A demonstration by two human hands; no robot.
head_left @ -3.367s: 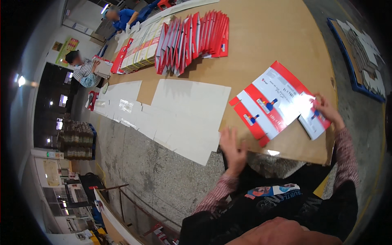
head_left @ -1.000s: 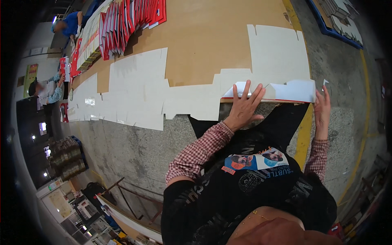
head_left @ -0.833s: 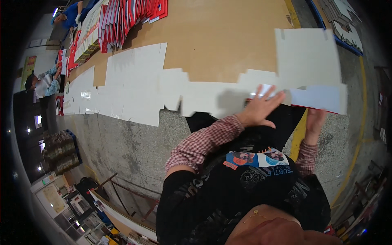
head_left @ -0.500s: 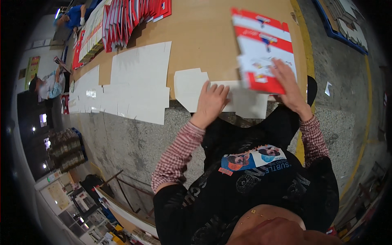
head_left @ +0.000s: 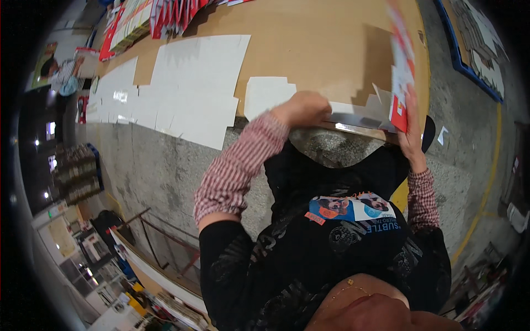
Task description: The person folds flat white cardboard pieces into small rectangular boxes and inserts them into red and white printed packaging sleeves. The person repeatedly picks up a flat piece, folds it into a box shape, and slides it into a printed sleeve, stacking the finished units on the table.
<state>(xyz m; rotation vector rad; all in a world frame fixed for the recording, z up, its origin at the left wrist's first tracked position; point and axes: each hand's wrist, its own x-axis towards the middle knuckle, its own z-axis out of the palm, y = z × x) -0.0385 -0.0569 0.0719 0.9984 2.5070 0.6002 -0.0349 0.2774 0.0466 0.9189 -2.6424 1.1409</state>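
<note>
At the near edge of the counter [head_left: 309, 49], the left hand [head_left: 307, 108] curls over white cardboard [head_left: 267, 95]; its fingertips are hidden, so I cannot tell whether they pinch. To its right, the right hand [head_left: 411, 129] lays extended fingers along a raised, blurred red-and-white panel [head_left: 398, 113], grip unclear. Farther left lie white sheets [head_left: 196, 80], then red folded cartons [head_left: 172, 16].

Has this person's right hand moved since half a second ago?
Yes. The right hand has shifted rightward, with its fingers now nearer the right edge of the brown tabletop.
</note>
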